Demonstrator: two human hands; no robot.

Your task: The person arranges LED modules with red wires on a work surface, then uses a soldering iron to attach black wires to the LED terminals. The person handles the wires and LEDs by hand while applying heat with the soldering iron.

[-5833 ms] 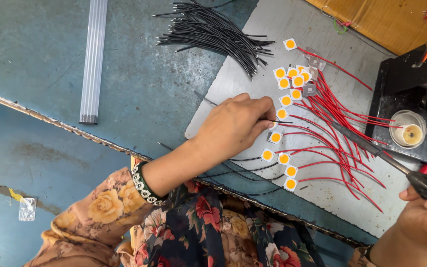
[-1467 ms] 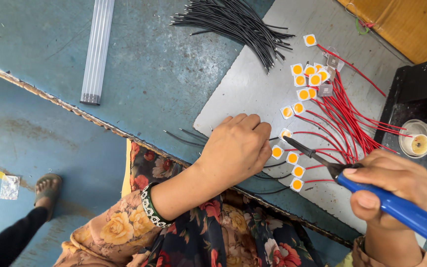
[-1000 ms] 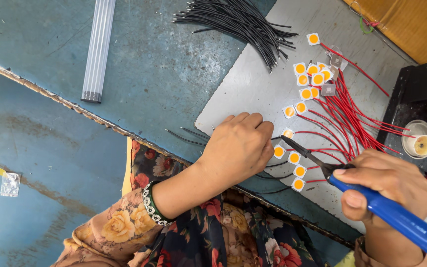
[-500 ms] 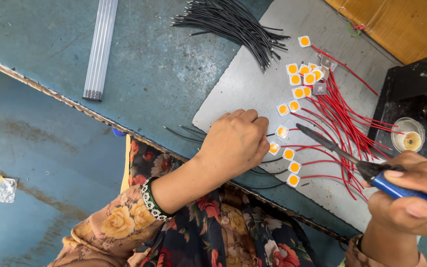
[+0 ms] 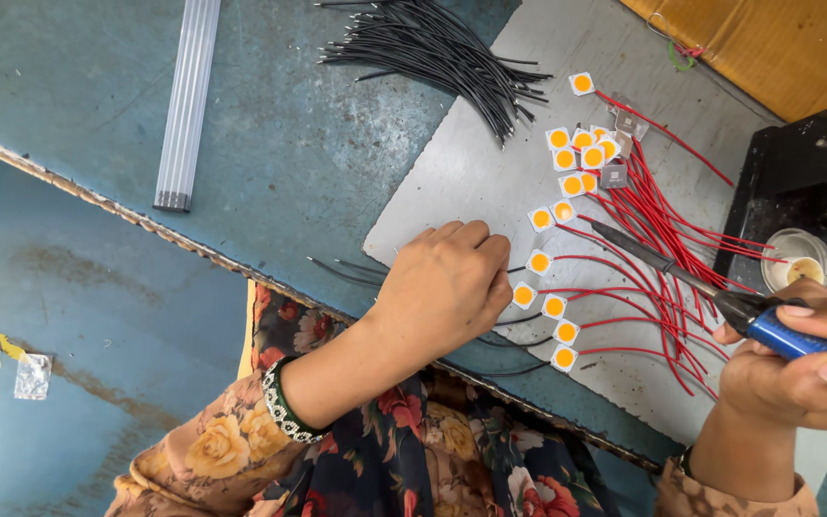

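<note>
My left hand (image 5: 444, 282) rests curled on a grey board (image 5: 490, 163), its fingertips beside a small square white chip with an orange centre (image 5: 539, 261); what it pinches is hidden. Several such chips (image 5: 567, 332) lie in a row, each with a red wire (image 5: 662, 230) attached. My right hand (image 5: 801, 364) grips a blue-handled soldering iron (image 5: 720, 297), whose dark tip points left toward the chips at the middle of the board.
A bundle of black wires (image 5: 433, 43) lies at the top of the blue worktable (image 5: 289, 144). A pale metal strip (image 5: 187, 101) lies at left. A black stand (image 5: 796, 172) and a small round tin (image 5: 796, 260) sit at right, beside a wooden board (image 5: 758, 43).
My right hand has drawn the soldering iron back to the right, away from the chips. My left hand has stayed in place on the board.
</note>
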